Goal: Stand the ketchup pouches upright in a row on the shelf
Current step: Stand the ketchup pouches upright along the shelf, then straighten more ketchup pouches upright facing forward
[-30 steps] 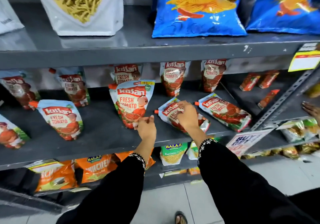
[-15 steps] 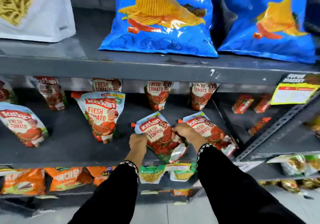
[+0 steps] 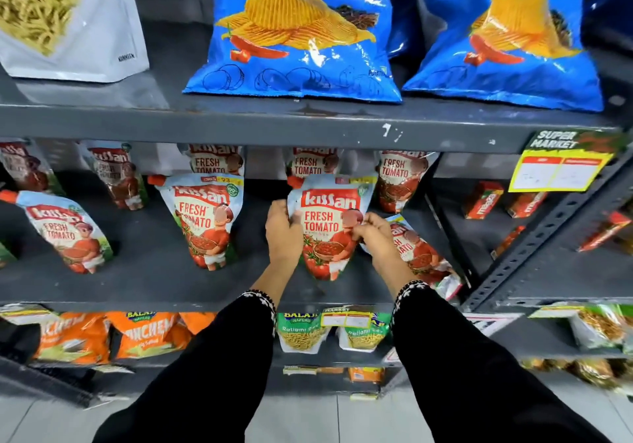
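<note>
Hands, left [image 3: 283,233] and right [image 3: 376,237], clasp upright ketchup pouch [image 3: 329,227].

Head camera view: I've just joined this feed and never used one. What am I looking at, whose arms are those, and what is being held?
The camera sits on a person's head, looking forward and down at shop shelves. The black-sleeved arms are theirs. The left hand and right hand grip the sides of one ketchup pouch, holding it upright on the grey middle shelf. Another pouch lies flat just right of it. A standing pouch is to the left, with more behind. Blue chip bags sit on the shelf above.
</note>
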Demonstrator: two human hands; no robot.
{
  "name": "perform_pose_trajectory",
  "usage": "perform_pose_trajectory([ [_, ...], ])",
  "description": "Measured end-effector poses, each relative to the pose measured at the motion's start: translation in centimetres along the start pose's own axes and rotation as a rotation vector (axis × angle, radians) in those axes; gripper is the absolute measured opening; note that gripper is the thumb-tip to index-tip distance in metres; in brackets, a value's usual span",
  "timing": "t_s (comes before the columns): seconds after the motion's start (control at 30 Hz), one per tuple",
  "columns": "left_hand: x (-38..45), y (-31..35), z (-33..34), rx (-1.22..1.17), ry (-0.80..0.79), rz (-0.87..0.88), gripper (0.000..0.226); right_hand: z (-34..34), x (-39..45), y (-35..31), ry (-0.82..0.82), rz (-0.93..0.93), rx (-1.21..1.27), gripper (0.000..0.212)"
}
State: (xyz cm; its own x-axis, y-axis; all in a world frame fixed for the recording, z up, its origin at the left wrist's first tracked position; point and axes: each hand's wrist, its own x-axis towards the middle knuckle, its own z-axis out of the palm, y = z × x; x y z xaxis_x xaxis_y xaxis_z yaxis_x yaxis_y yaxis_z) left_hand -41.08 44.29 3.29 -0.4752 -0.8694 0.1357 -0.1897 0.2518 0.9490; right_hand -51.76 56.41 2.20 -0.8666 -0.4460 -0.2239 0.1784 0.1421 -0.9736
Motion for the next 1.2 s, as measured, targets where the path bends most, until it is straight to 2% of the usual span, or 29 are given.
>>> perform_pose_trajectory([
  [0.2,-0.4,-0.1,-0.3,0.039,0.065,-0.064,0.019,-0.8,-0.9,0.0,0.014,-0.080,-0.095,0.038],
  [0.33,-4.0,-0.3,1.1,-0.048,0.156,-0.226,0.016,-3.1,-1.6,-0.4,0.229,-0.176,-0.166,0.033],
  [0.43,-7.3,-0.5,3.8,-0.063,-0.006,-0.275,0.012,-6.8,-2.0,-0.1,0.436,-0.239,-0.597,0.027],
  [0.47,-8.0,-0.4,4.9,-0.056,-0.089,-0.318,0.015,-7.9,-1.9,-0.2,0.441,-0.225,-0.751,0.028],
  [0.53,-8.7,-0.1,7.7,-0.068,-0.277,-0.420,0.029,-9.9,-1.5,0.0,0.374,-0.076,-1.006,0.040],
  [0.6,-8.9,0.4,10.0,-0.101,-0.413,-0.502,0.035,-11.5,-1.2,0.0,0.292,0.140,-1.088,0.052],
  [0.73,-8.5,0.7,12.8,-0.183,-0.477,-0.695,0.038,-13.1,-1.1,0.7,0.185,0.289,-0.984,0.043],
  [0.8,-8.5,0.9,13.3,-0.262,-0.519,-0.746,0.026,-13.1,-0.5,0.7,0.155,0.311,-0.910,0.038],
  [0.87,-8.3,0.9,13.5,-0.301,-0.518,-0.787,0.016,-13.0,0.3,0.7,0.161,0.362,-0.713,0.031],
  [0.93,-7.8,0.4,13.9,-0.320,-0.471,-0.823,0.024,-13.0,0.1,0.4,0.192,0.428,-0.609,0.014],
  [1.0,-7.5,0.5,14.0,-0.316,-0.419,-0.853,0.032,-13.0,-0.1,0.5,0.237,0.481,-0.551,0.007],
  [1.1,-7.2,1.0,14.6,-0.232,-0.370,-0.717,0.023,-12.7,-0.6,0.9,0.335,0.435,-0.343,0.019],
  [1.2,-7.3,2.4,14.6,-0.150,-0.301,-0.500,0.010,-12.5,-1.2,1.4,0.391,0.261,-0.107,0.032],
])
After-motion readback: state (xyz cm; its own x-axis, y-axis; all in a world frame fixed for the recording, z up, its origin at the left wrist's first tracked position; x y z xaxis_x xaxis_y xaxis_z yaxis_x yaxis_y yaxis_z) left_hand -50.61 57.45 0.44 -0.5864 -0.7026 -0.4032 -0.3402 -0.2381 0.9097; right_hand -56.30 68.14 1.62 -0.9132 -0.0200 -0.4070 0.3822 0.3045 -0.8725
